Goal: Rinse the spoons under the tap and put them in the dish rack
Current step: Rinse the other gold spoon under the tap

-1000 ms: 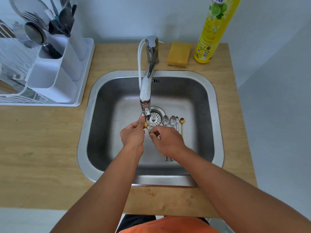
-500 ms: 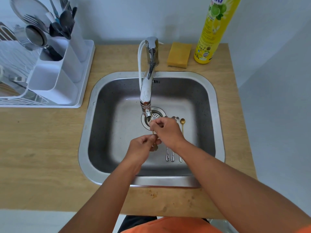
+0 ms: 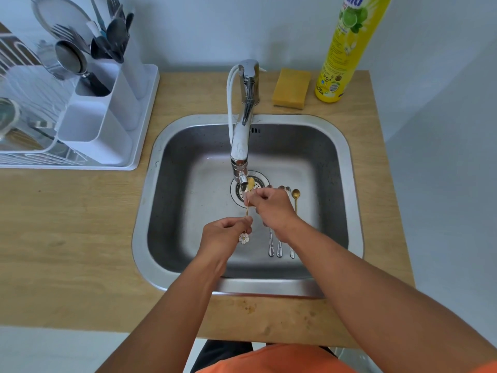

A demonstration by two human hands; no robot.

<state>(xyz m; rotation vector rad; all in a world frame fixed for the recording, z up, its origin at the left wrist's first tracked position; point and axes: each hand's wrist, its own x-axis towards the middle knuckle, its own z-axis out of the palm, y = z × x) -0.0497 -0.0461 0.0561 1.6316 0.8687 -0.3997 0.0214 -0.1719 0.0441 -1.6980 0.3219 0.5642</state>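
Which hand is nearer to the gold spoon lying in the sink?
Right. The right hand is just left of the lying gold spoon, almost touching it; the left hand is further left and nearer the person.

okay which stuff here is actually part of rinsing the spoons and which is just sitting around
In use: gold flower-handled spoon held by left hand and right hand, tap, sink, waiting spoons, dish rack.
Idle: sponge, soap bottle.
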